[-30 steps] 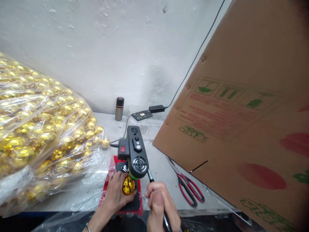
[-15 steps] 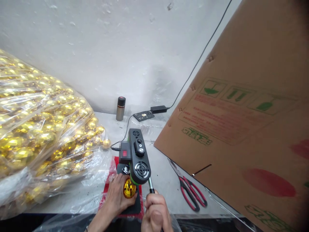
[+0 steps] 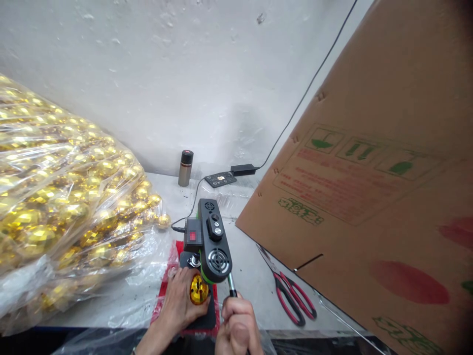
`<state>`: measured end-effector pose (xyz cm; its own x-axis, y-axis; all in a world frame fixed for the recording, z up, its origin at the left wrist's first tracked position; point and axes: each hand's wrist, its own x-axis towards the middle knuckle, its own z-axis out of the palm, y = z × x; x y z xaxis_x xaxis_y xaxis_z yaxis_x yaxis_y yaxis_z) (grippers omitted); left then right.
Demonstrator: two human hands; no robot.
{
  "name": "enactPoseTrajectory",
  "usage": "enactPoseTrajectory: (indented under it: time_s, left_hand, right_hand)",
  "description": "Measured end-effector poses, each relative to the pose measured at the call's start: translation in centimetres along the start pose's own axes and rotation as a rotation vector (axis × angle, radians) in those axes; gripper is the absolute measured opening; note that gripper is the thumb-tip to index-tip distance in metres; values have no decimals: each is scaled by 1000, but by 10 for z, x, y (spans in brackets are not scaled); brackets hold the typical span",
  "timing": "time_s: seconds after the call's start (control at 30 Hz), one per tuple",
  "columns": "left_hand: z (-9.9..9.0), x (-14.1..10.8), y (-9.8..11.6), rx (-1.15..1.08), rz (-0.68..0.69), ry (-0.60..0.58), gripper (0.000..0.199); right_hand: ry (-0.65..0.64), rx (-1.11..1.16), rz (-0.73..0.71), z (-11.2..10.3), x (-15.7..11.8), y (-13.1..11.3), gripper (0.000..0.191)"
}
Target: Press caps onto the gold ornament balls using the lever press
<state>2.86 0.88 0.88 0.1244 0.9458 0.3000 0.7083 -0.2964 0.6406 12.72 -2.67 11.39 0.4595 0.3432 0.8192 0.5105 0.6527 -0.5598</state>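
Note:
A small black bench drill press [image 3: 215, 241] with a green edge stands at the front of the table on a black base over a red sheet [image 3: 161, 296]. My left hand [image 3: 180, 295] grips a shiny gold faceted ball [image 3: 199, 289] on the base, just below the front end of the machine's head. The ball's top faces up and shows dark marks. My right hand [image 3: 238, 323] is wrapped round the black-gripped lever [image 3: 231, 286] at the machine's right side. The head hides whatever lies directly under it.
A clear plastic bag [image 3: 74, 197] of gold balls fills the left. At right leans a large cardboard box [image 3: 351, 172], with red-handled scissors [image 3: 291, 298] beside it. Behind are a flask [image 3: 185, 168], a dark patterned phone-like slab [image 3: 220, 179] and a power adapter [image 3: 243, 170] with its cable.
Both hands keep their grips on the gold ball and the lever. The whole view has shifted very slightly; nothing else has visibly moved.

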Motion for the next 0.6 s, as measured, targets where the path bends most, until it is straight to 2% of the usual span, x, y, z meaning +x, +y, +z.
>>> enactPoseTrajectory:
  time_s: [0.43,0.6]
  left_hand:
    - [5,0,-2,75,22,28,29]
    - [3,2,0,78,-4,11,27]
  right_hand:
    - [30,60,2,2,-12,10,48]
    - [2,77,-31,-1,-14,20,46]
